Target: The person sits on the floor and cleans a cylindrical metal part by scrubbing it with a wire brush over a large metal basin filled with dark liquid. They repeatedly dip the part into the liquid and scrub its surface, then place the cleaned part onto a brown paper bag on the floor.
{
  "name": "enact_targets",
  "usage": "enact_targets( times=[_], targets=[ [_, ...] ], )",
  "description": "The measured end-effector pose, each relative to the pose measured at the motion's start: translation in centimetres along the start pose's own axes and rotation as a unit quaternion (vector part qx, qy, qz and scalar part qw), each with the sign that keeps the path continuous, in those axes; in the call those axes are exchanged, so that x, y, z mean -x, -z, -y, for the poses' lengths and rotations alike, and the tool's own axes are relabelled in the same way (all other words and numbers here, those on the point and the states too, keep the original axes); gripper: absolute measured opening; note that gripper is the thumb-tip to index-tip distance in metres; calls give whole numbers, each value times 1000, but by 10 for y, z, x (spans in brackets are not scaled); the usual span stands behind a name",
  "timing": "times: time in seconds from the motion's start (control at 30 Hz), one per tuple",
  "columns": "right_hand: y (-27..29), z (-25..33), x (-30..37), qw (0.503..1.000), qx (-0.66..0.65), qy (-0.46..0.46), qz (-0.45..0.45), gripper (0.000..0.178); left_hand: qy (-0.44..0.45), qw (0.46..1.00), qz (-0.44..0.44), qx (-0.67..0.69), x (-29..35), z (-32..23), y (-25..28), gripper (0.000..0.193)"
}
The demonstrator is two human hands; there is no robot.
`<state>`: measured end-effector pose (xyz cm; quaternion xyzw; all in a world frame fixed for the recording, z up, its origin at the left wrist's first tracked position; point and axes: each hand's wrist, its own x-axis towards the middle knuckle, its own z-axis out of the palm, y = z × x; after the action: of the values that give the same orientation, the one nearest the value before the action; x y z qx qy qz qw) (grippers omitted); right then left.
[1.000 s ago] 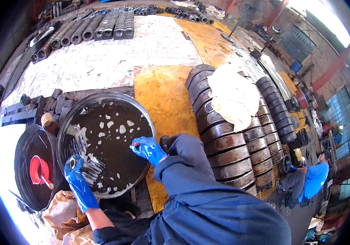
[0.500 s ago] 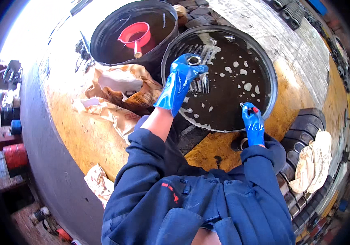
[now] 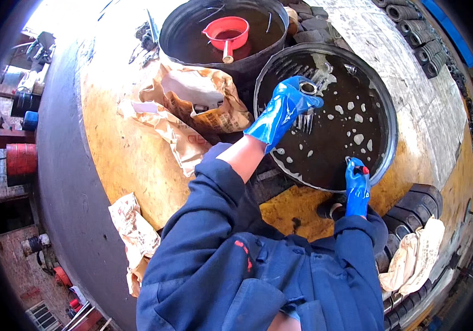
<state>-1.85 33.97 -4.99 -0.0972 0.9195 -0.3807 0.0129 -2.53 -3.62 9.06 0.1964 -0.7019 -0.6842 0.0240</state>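
My left hand (image 3: 286, 110), in a long blue rubber glove, is closed around a short metal ring (image 3: 307, 87) with a round hole facing up. It hangs over a round black tub (image 3: 394, 118) of dark liquid with patches of pale foam. At the tub's near right rim, my right hand (image 3: 357, 187), gloved the same way, is closed around a slim tool with a red end (image 3: 365, 170). A pale tip shows past the fingers; the tool's kind cannot be made out. Inside the tub's far left part, ribbed metal pieces (image 3: 302, 121) show beside the left glove.
A second black tub (image 3: 167, 47) holds liquid and a red dipper (image 3: 239, 42). An open paper sack (image 3: 228, 118) with metal parts inside stands to the left. Black ribbed rubber (image 3: 413, 212) with a pale cloth or sack (image 3: 427, 256) lies right. Metal coils (image 3: 429, 55) sit far right.
The view has turned, so the scene sits farther right and slightly lower. Both hands keep their grips; the left stays over the tub and the right stays at its near rim.
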Motion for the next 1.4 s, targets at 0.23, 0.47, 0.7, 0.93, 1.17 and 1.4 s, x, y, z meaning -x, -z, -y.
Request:
enact_targets(
  times=[0.23,0.47,0.7,0.93,1.17,1.4],
  targets=[
    [3,22,-1,998,49,-27,3,20,9,1000,8,-8,15,-9,12,37],
    [12,49,1,994,78,-70,28,24,-21,1000,-7,3,20,4,13,37],
    [4,22,-1,997,59,-39,9,25,-34,999,-17,7,26,3,16,37],
    [10,34,1,995,77,-56,14,26,-41,999,-18,10,27,5,16,36],
    [8,18,0,995,72,-64,13,27,-45,999,-16,15,27,6,15,36],
    [8,29,1,995,74,-68,12,26,-48,998,-21,20,27,11,17,36]
  ],
)
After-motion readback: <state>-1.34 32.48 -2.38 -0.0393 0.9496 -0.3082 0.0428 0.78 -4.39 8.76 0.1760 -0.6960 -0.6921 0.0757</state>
